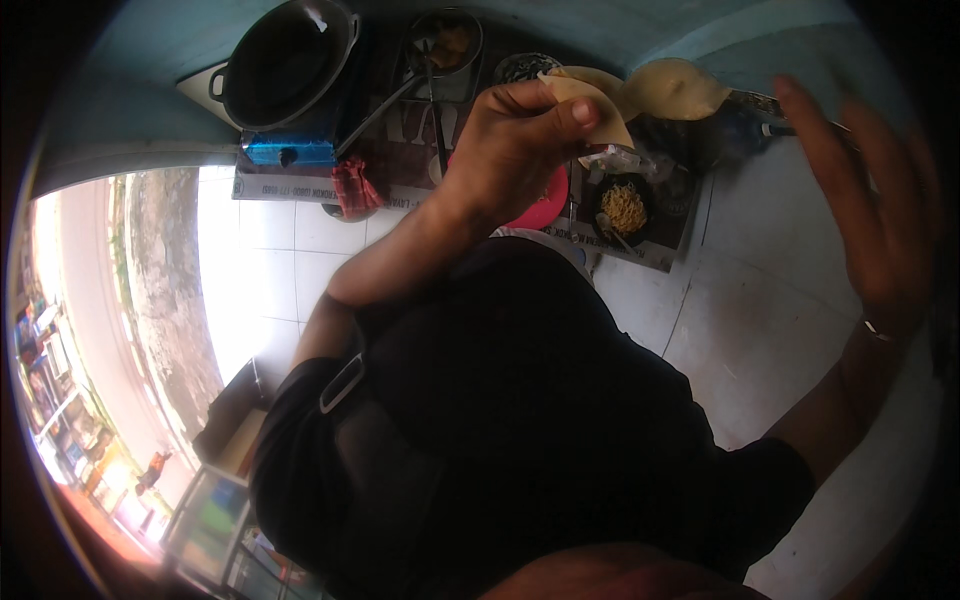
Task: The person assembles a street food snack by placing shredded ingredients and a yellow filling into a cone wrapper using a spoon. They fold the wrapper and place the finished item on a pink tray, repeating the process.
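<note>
While a thin pale sheet (612,122) is being held up by the left hand (520,140), its edge is being pinched between thumb and fingers — a narrow grip — over the dark mat (665,245). Another pale sheet (680,92) is being seen just beyond it, to the right. The right hand (880,220) is being raised well apart, its grip being spread wide. A pink dish (545,207) is being partly hidden by the left arm, and noodles (625,208) are being held in a bowl near it. On the left, a wok (285,65) is being carried by a blue stove (290,149).
</note>
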Tool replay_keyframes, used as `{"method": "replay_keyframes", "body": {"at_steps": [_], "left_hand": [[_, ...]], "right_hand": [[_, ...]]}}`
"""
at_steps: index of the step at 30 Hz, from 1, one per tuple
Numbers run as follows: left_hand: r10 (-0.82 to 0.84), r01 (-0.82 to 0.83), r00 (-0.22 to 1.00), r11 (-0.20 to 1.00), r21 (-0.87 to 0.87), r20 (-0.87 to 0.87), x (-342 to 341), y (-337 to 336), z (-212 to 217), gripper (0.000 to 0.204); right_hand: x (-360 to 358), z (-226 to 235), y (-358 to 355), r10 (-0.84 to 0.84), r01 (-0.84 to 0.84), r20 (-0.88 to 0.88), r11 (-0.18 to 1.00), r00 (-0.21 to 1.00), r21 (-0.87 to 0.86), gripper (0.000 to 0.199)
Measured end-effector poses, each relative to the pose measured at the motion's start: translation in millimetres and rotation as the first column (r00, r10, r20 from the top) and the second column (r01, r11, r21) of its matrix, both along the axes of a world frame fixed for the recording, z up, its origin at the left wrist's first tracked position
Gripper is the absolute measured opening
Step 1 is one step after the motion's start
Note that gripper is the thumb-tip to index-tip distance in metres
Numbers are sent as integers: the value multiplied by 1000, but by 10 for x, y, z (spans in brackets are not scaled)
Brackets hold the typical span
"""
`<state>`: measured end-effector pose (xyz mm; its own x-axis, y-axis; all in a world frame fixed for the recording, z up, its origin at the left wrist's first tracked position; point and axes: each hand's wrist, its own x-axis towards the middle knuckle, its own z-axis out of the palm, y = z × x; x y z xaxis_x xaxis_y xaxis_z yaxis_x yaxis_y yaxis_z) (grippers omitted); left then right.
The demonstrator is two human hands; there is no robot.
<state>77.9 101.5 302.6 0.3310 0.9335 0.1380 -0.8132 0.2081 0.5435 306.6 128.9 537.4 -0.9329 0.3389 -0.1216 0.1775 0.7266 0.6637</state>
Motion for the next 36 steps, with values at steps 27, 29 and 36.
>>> {"method": "replay_keyframes", "body": {"at_steps": [27, 29, 36], "left_hand": [[267, -434, 817, 869, -239, -511, -218, 174, -452, 25], [268, -443, 809, 862, -245, -523, -240, 142, -414, 24], [292, -475, 735, 866, -157, -612, -273, 224, -399, 22]], "right_hand": [[-187, -5695, 845, -967, 522, 94, 47, 239, -852, 26], [-243, -5931, 829, -970, 558, 44, 99, 237, -824, 24], [-160, -6407, 900, -954, 389, -135, 235, 269, -891, 40]]}}
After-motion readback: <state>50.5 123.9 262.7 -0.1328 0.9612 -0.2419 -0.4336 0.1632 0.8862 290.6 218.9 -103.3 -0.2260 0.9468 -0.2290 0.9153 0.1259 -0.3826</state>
